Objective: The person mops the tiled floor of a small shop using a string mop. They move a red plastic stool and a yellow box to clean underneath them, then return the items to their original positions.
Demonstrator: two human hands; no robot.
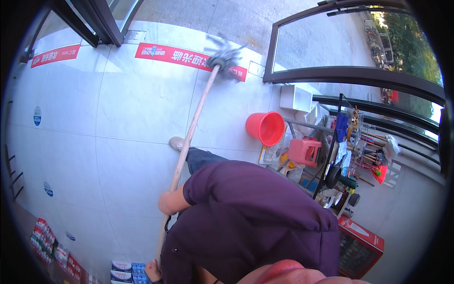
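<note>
A long wooden-handled mop (190,130) slants up across the view from beside my body. Its grey strip head (225,57) is smeared by motion and lies over the red floor strip (172,56) by the doorway. Partway down the pole, my right hand (166,203) is closed around the wood beside my purple sleeve; its fingers are hardly visible. My left hand (152,270) is at the lower edge, closed at the upper end of the pole, its wrist cut off by the frame. My shoe (177,143) stands beside the handle.
A red bucket (266,128) stands right of the mop, near a white box (295,98) and a red jug (303,151). A crowded rack (338,161) lines the right side. A dark-framed glass door (350,71) stands open. Packaged goods (127,272) are stacked at lower left.
</note>
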